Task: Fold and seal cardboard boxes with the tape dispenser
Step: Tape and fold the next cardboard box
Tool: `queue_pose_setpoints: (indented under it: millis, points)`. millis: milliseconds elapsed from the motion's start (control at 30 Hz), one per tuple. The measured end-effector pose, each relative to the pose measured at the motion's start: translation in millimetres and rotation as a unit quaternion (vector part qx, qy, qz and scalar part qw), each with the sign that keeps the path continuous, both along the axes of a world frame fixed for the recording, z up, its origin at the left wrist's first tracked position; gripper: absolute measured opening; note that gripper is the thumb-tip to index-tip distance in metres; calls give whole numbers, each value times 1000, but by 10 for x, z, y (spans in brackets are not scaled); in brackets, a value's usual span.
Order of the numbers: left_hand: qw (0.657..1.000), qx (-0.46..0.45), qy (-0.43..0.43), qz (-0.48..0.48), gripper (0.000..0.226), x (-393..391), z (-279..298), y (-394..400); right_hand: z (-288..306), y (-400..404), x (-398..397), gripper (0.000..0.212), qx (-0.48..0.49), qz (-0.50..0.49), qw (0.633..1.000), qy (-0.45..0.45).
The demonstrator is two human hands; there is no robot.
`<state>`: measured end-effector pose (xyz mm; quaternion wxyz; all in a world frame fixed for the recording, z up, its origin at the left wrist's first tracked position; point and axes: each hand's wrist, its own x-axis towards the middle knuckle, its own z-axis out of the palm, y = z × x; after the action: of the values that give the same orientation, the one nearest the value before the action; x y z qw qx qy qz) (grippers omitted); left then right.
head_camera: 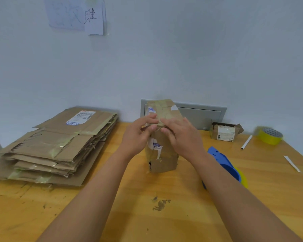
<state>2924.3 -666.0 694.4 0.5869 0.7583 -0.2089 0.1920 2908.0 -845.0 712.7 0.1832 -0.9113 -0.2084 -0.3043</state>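
Observation:
A small worn cardboard box (163,159) stands upright on the wooden table (147,215) in front of me, with old tape and labels on it and one flap raised at the back. My left hand (138,135) pinches the box's top edge from the left. My right hand (180,135) grips the same top edge from the right, its fingers curled over it. The blue tape dispenser (224,163) with a yellow roll lies on the table to the right, partly hidden behind my right forearm.
A stack of flattened cardboard boxes (59,145) lies at the left. At the back right sit a small folded box (225,132), a yellow tape roll (270,136), a white tube (246,142) and a paper strip (292,163). A grey panel (199,114) is set in the wall.

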Motion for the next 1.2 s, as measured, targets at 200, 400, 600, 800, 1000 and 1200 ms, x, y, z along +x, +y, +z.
queue_pose_setpoints:
  millis: [200, 400, 600, 800, 1000, 1200]
  points:
    - [997, -57, 13, 45, 25, -116, -68, -48, -16, 16, 22, 35, 20, 0, 999, 43]
    - [983, -119, 39, 136, 12, -179, -193, -145, -45, 50, 14, 35, 41, -6, 998, 47]
    - [969, -130, 30, 208, 3, -245, -117, -329, -31, 57, -11, 34, 40, -15, 998, 44]
    - [972, -36, -51, 225, 33, -392, -272, -489, -32, 70, -14, 33, 45, -18, 998, 39]
    - [979, -11, -27, 204, 45, -456, -229, -419, -20, 87, -17, 30, 46, -20, 998, 44]
    - [978, 38, -4, 207, 51, -389, -154, -407, -22, 77, -36, 30, 49, -20, 997, 46]
